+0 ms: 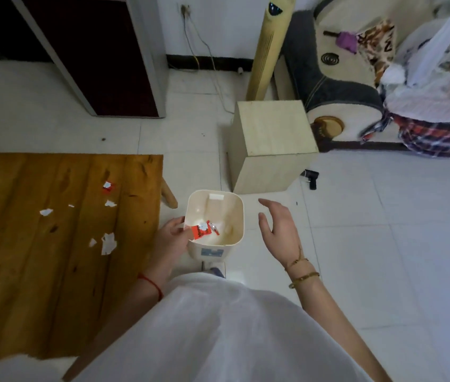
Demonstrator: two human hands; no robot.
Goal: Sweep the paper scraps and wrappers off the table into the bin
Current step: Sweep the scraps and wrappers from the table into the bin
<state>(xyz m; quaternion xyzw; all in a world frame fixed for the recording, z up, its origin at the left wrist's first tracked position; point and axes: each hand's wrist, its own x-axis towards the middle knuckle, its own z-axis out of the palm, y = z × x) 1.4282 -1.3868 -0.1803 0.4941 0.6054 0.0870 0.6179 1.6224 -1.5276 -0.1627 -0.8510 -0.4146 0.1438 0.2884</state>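
A cream bin (235, 205) stands on the tiled floor just right of the wooden table (25, 285). My left hand (173, 238) is at the bin's left rim, pinching a red wrapper (199, 231) with bits of white paper over the opening. Another small wrapper piece (214, 226) lies inside the bin. My right hand (280, 228) hovers to the right of the bin, fingers spread, holding nothing. On the table lie several white paper scraps (108, 244) and a red-and-white wrapper (107, 186).
A pale wooden box (270, 144) stands behind the bin with a tall yellow fan tower (269, 48) beyond it. A sofa (342, 86) piled with cloth fills the right back. A dark door (94, 56) is at the back left. A small black object (312, 178) lies on the floor.
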